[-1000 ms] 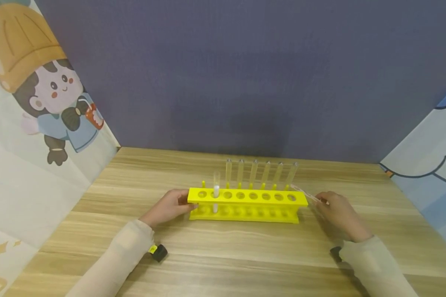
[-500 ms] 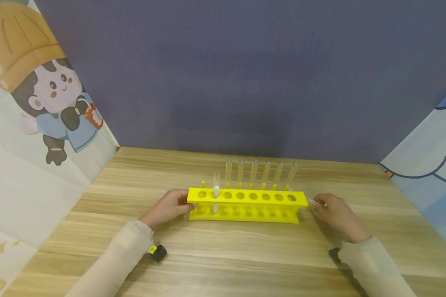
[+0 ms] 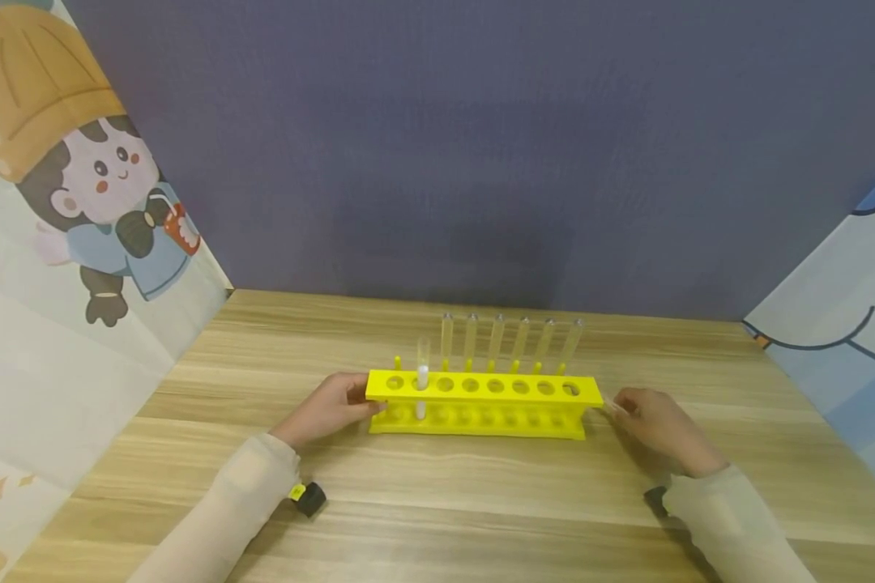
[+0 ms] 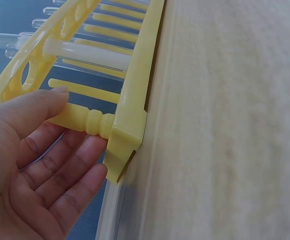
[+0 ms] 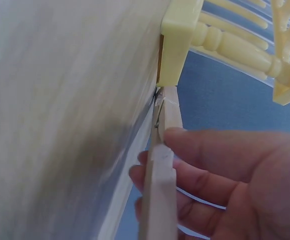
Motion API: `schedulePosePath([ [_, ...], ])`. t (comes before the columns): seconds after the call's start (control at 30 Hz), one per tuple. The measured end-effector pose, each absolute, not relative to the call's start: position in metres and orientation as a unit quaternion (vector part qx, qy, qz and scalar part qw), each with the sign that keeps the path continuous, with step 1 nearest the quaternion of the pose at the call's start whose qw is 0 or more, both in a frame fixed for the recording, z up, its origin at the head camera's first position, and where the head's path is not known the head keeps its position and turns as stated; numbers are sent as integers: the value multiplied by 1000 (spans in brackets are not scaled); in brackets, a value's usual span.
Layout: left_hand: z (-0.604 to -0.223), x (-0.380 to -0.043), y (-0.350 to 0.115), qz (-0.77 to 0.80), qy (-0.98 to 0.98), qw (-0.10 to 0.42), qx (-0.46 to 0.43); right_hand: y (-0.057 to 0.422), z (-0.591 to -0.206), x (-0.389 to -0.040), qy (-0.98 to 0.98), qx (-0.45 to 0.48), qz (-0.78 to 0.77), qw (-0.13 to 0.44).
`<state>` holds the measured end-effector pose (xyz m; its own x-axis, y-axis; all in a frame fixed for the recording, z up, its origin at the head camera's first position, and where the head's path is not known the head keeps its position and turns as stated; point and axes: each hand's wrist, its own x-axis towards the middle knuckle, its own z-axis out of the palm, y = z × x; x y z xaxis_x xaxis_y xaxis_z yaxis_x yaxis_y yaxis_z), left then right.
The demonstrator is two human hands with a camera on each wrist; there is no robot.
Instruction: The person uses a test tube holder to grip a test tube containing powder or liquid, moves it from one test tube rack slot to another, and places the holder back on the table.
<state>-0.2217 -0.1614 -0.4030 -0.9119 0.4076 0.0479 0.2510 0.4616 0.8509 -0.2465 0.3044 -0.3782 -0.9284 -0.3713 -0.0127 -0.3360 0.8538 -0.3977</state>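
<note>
A yellow test tube rack (image 3: 483, 397) stands upright on the table. My left hand (image 3: 326, 409) grips its left end; in the left wrist view the thumb and fingers (image 4: 87, 155) go about the end post (image 4: 77, 118). A test tube (image 3: 423, 376) with white contents sits in the second hole from the left. At the rack's right end, my right hand (image 3: 659, 425) pinches a wooden test tube clamp (image 5: 160, 190), whose wire spring shows in the right wrist view. The clamp's far end is hidden behind the rack's foot (image 5: 177, 47).
Several clear test tubes (image 3: 497, 336) stand upside down on the pegs along the rack's back. A bare yellow peg (image 3: 397, 362) is at the back left. Behind the wooden table (image 3: 481, 502) rises a dark blue panel (image 3: 481, 162), with printed cloths at both sides.
The right hand has turned and shifted slightly down, and the clamp's tip, visible above the rack's right end before, has dropped out of sight behind it. The left hand keeps its grip.
</note>
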Motion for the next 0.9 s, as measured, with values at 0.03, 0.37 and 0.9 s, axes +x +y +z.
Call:
schedulePosePath([
  [0.03,-403,-222,-161,481,851,81,193,304,-378,-246,962,-181,-198,51],
  [0.37,-403,-221,-162,475,854,76,198,306,-379,-244,964,-171,-190,70],
  [0.9,-403,-221,-163,474,854,74,202,305,-378,-242,966,-134,-199,97],
])
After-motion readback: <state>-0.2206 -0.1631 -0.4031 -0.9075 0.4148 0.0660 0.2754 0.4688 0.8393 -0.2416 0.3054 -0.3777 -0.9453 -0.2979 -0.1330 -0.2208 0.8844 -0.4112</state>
